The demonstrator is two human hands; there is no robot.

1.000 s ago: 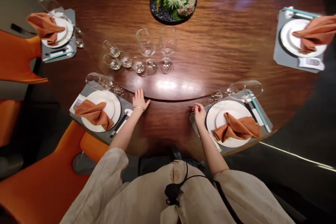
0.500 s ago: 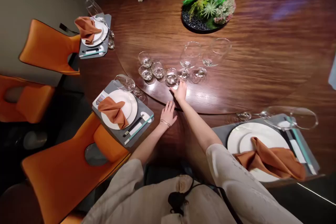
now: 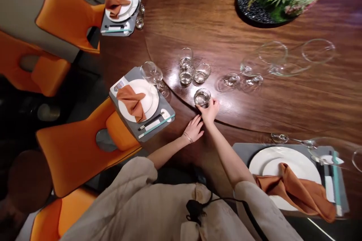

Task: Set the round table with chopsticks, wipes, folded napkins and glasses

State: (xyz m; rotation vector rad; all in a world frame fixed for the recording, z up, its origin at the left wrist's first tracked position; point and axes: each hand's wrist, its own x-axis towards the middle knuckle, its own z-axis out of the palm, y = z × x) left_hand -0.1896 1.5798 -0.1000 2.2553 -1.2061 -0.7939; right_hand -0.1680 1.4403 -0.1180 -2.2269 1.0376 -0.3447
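Observation:
My right hand is closed around the near side of a small glass tumbler, thumb on one side and fingers on the other. The tumbler is close to the edge of the raised round tabletop. My left hand, with a thin bracelet at its wrist, lies palm down by that edge, fingers spread and holding nothing. Beyond the held tumbler stand three more: a right one, a middle one and a far one. Two stemmed wine glasses, with a left foot and a right foot, stand to their right.
A left place setting has a white plate, orange napkin, chopsticks and a wine glass. A right setting has a plate and napkin. A plant arrangement sits farther back. Orange chairs line the left.
My right hand has drawn the tumbler toward me, away from the other tumblers. My left hand stays flat near the edge. The view has shifted, so the plants appear farther right.

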